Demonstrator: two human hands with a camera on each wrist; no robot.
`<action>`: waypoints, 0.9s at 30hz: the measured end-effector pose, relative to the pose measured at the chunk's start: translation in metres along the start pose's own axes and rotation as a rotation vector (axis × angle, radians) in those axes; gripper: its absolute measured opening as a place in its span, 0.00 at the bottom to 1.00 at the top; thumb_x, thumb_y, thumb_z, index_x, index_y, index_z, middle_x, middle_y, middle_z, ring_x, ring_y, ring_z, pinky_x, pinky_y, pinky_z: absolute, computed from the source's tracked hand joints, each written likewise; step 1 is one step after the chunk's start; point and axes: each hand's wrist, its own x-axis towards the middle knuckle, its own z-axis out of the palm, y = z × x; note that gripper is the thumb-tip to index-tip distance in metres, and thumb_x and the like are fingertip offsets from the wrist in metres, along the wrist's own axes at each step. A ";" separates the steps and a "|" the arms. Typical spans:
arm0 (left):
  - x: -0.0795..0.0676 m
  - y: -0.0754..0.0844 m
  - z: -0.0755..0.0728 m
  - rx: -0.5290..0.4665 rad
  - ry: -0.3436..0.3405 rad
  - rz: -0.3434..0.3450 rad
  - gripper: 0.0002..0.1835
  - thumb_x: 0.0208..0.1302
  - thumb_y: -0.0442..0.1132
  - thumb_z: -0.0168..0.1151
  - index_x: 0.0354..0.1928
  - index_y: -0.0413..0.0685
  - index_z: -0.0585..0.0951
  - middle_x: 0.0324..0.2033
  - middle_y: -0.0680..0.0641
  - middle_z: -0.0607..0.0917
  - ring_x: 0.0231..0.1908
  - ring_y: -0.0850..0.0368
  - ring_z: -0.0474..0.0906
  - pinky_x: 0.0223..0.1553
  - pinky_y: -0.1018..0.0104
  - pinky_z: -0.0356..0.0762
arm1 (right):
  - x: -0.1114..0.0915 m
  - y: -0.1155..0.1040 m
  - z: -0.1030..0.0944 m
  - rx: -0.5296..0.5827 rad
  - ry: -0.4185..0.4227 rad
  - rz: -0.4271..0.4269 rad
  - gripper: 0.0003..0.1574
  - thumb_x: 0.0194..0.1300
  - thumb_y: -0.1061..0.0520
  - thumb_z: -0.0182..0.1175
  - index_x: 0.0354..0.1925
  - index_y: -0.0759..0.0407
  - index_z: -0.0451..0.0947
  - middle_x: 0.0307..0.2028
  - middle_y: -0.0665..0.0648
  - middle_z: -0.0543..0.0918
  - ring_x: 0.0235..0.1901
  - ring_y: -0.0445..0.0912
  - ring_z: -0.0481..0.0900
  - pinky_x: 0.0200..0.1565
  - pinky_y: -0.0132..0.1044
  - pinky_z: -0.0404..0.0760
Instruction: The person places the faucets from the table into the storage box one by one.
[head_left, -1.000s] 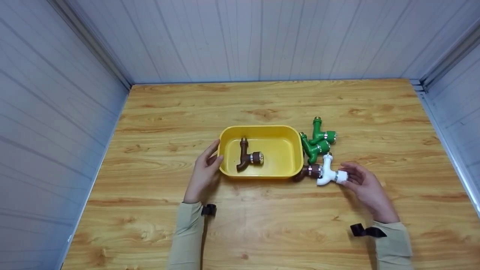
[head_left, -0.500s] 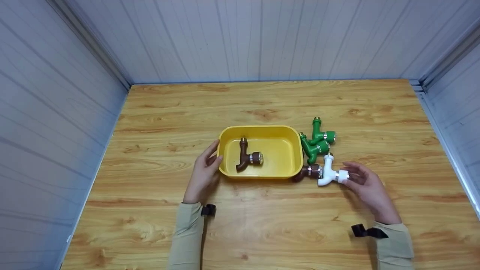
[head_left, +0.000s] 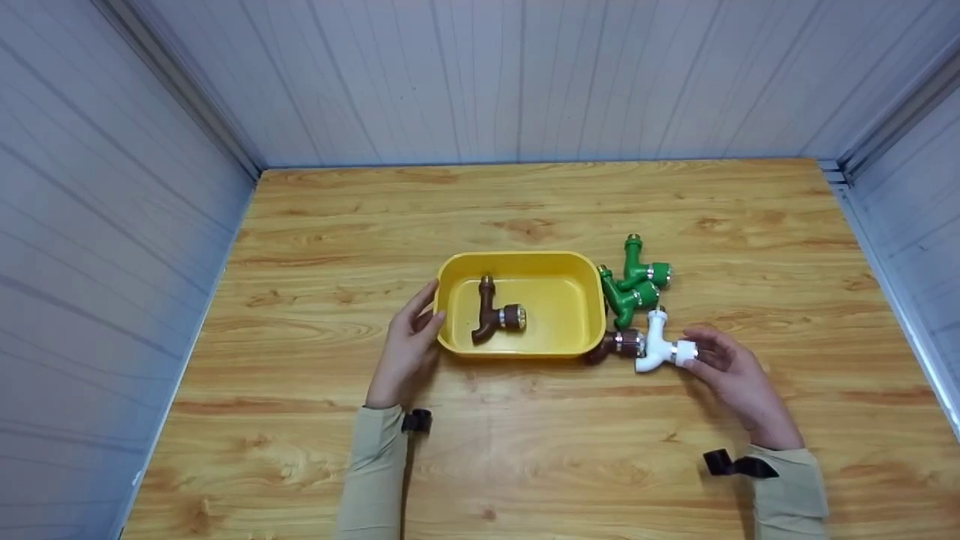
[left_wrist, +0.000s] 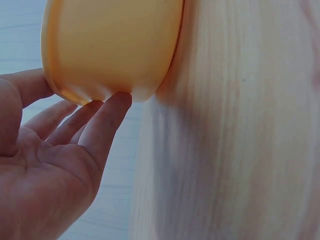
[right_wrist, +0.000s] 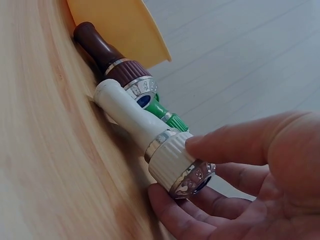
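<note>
A yellow plastic basin stands mid-table with a brown tap lying in it. My left hand holds the basin's left end. In the left wrist view its fingertips rest on the outer wall and the thumb is at the rim. To the right of the basin, my right hand pinches the knob of a white tap between thumb and fingers. In the right wrist view the white tap lies low over the table, close beside a second brown tap.
Two green taps lie against each other at the basin's right end. The second brown tap is partly under the basin's right rim. Pale panel walls enclose the wooden table at the back and sides.
The white tap and my right hand have shifted very slightly to the right. My left hand keeps its place at the basin.
</note>
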 end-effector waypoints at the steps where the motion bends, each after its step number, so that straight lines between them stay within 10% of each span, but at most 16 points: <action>1: 0.000 0.000 -0.001 0.012 -0.002 0.004 0.28 0.69 0.27 0.53 0.70 0.40 0.62 0.68 0.38 0.63 0.62 0.36 0.66 0.58 0.50 0.70 | 0.000 0.000 0.000 0.002 -0.002 0.007 0.32 0.64 0.65 0.60 0.64 0.72 0.63 0.61 0.72 0.68 0.51 0.36 0.73 0.51 0.23 0.74; 27: 0.000 -0.001 0.000 0.003 0.004 -0.005 0.29 0.69 0.26 0.52 0.71 0.42 0.62 0.68 0.39 0.63 0.63 0.38 0.65 0.58 0.50 0.70 | -0.001 0.000 0.002 0.053 0.014 0.081 0.31 0.66 0.63 0.60 0.63 0.75 0.63 0.58 0.69 0.70 0.48 0.33 0.75 0.50 0.26 0.77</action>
